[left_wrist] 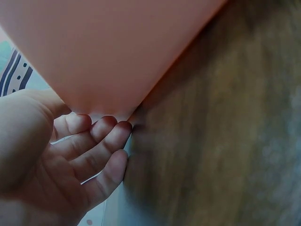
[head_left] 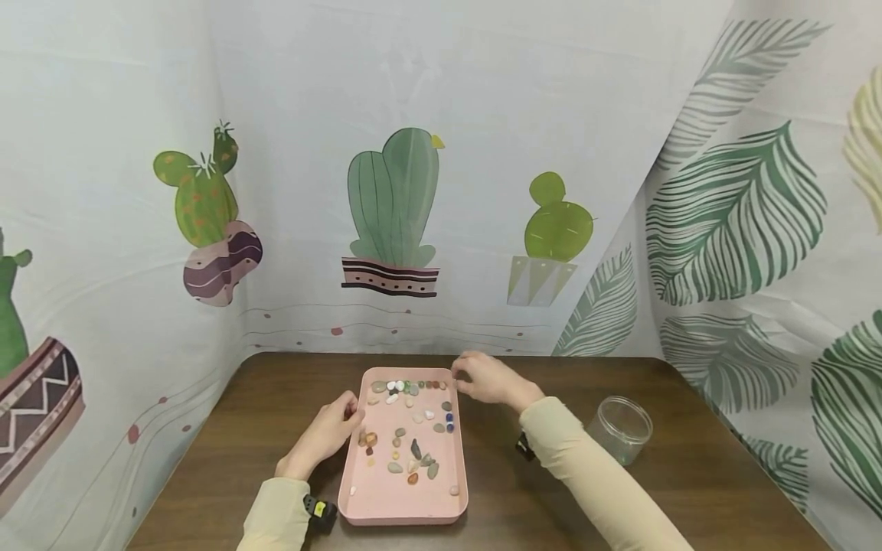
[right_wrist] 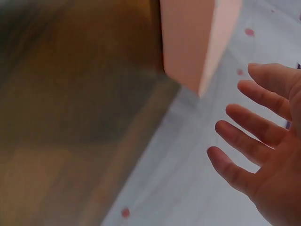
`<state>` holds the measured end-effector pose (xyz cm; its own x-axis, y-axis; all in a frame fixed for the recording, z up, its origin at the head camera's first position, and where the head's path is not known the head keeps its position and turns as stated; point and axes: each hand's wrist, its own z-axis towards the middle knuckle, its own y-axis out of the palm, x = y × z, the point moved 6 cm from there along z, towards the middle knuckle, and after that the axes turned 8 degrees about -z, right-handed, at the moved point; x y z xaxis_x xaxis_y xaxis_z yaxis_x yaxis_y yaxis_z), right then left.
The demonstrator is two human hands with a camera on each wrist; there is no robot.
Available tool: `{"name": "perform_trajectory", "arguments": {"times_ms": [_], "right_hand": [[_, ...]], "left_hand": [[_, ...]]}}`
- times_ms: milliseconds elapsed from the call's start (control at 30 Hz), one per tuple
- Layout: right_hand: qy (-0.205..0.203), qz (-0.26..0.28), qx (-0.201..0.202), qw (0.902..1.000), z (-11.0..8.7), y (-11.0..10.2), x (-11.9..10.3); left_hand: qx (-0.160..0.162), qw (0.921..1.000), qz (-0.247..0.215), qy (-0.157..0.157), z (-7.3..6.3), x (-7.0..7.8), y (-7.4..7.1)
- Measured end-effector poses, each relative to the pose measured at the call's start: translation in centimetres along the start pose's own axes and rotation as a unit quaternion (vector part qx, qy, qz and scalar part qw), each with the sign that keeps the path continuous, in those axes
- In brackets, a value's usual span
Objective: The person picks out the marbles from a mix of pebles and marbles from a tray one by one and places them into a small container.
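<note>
A pink tray (head_left: 403, 506) lies on the table, with many small pebbles spread over it. Along its far side runs a row of pebbles: white stones (head_left: 396, 386), green ones and reddish ones (head_left: 432, 385). Blue stones (head_left: 450, 422) sit by the right wall, and darker pebbles (head_left: 416, 449) cluster nearer the middle. My left hand (head_left: 329, 430) grips the tray's left rim, fingertips against the outer wall in the left wrist view. Beside the far right corner is my right hand (head_left: 485, 379); its fingers (right_wrist: 251, 127) are spread apart and hold nothing in the right wrist view.
A clear round plastic jar (head_left: 623, 428) stands on the brown wooden table (head_left: 551, 490), to the right of my right forearm. Behind the table hangs a white cloth (head_left: 296, 229) printed with cacti and leaves.
</note>
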<state>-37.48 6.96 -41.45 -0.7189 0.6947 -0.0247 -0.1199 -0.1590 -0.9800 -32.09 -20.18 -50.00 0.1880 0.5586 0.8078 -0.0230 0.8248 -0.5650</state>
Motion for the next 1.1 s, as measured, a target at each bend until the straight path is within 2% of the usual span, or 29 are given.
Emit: {"name": "perform_trajectory", "arguments": {"times_ms": [167,467,700,1100], "right_hand": [[0.022,0.000,-0.021,0.9995,1.6,1.9,-1.1],[0.067,0.004,-0.026,0.9974,2.9,4.3,-0.4],[0.076,-0.002,-0.041,0.9963,3.3,5.6,-0.1],[0.075,-0.001,-0.060,0.9954,3.9,6.5,-0.5]], "left_hand": [[0.002,1.0000,-0.002,-0.003,0.1,0.0,-0.1],[0.004,1.0000,0.000,-0.007,0.1,-0.1,-0.1],[0.001,1.0000,0.001,-0.009,0.1,-0.2,-0.1],[0.007,0.9999,0.003,-0.007,-0.1,0.3,-0.3]]}}
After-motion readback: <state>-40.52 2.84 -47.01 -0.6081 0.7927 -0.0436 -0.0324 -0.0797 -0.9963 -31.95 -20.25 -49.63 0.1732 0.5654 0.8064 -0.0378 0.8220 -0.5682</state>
